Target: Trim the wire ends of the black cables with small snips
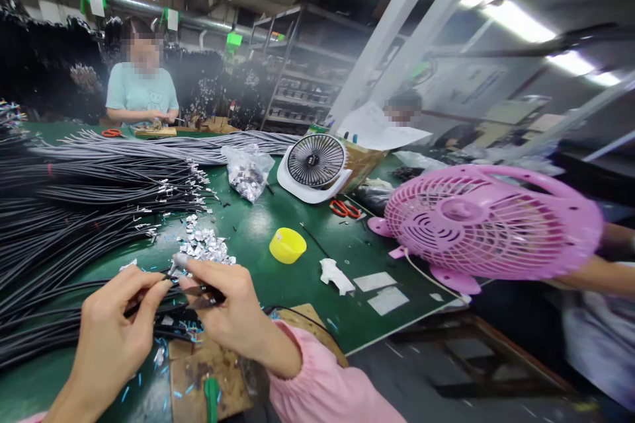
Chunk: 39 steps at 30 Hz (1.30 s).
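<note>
My left hand (116,320) pinches the end of a black cable between thumb and fingers, at the lower left. Close beside it on the right, my right hand (231,304) is closed around a dark metal tool, its blade lying along the palm, with a grey cover on one fingertip. The fingertips of both hands nearly meet at the cable end. Just beyond them lies a pile of silver foil pieces (206,244). Bundles of black cables (74,211) stretch across the left side. Small blue bits lie around a wooden block (208,370) below my hands.
A yellow bowl (288,246), white fan (315,168), orange-handled scissors (345,209) and plastic bag (248,172) stand or lie on the green table. A large pink fan (491,221) is at the right edge. Grey cables (198,147) run behind. A person (143,89) sits across the table.
</note>
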Motion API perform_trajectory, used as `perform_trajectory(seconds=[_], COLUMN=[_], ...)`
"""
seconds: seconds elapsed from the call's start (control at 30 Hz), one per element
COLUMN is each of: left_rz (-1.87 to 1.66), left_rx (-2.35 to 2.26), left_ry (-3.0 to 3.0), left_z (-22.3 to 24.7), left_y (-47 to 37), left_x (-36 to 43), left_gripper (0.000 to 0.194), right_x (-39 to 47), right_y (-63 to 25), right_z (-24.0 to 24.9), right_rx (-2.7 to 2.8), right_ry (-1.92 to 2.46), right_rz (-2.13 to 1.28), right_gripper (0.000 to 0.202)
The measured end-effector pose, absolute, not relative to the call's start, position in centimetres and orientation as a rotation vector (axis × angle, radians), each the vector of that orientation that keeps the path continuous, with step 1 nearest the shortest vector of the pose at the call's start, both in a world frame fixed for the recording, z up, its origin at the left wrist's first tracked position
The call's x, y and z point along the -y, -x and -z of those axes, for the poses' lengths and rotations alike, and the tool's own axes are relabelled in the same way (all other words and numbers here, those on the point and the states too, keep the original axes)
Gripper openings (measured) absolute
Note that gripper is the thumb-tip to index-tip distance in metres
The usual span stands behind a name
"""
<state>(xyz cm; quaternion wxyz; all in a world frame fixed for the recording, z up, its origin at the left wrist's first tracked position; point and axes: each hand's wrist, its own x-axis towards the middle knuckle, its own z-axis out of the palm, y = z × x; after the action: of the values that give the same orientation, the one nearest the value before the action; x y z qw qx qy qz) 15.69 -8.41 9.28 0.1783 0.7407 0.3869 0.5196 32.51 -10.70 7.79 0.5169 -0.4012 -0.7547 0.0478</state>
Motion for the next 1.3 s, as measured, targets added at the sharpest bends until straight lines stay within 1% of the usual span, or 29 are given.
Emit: perform_trajectory(seconds=[0.1,0.2,0.3,0.43,0.6,0.77,0.87,0.97,1.07,1.2,1.3], left_rz=[-1.431,-1.226,-1.134,-1.222,-1.403,-1.405,-1.447,-1.541,-1.568,-1.584,-1.588], left_rx=[-1.100,-1.128,-1.194,-1.278,-1.302,-1.341,-1.357,-1.364,-1.376,-1.371,-1.402], left_ry=[-2.097,-2.027,-1.863,-1.763,-1.841,-1.863,-1.856,-1.822,-1.840,-1.902,-1.932], left_z=[-9.7,-10.0,-10.0,-9.7,-9.5,-9.5,-9.4,-9.3,-9.1,-8.5,-8.4], left_y=[-15.7,-15.7,-15.5,-15.1,-15.2,-15.3,-15.4,-15.6,-15.6,-15.5,-15.8], left_x=[8.2,7.8,7.5,7.7,8.2,8.4,8.5,8.6,8.8,9.0,9.4], left_gripper=[0.023,0.027,0.023,0.018,0.024,0.029,0.028,0.027,0.024,0.023,0.024], right_x=[10.6,10.6,10.7,10.9,11.2,11.4,11.4,11.3,11.2,11.0,10.9], right_y=[-32.6,-32.9,-33.1,-33.0,-32.6,-32.5,-32.4,-32.4,-32.4,-32.5,-32.5], right_z=[-7.5,-7.3,-7.0,-7.1,-7.8,-8.1,-8.5,-9.0,-9.1,-8.7,-8.3], right_rx=[1.795,1.821,1.836,1.848,1.853,1.830,1.714,1.668,1.809,1.978,2.019], right_ry=[0.924,0.902,0.895,0.904,0.938,0.957,1.004,1.153,1.112,1.035,1.041], right_rz=[-0.218,-0.300,-0.328,-0.342,-0.343,-0.458,-0.525,-0.388,-0.184,-0.031,-0.015], right_gripper=[0.025,0.021,0.020,0.023,0.025,0.021,0.016,0.021,0.015,0.031,0.032])
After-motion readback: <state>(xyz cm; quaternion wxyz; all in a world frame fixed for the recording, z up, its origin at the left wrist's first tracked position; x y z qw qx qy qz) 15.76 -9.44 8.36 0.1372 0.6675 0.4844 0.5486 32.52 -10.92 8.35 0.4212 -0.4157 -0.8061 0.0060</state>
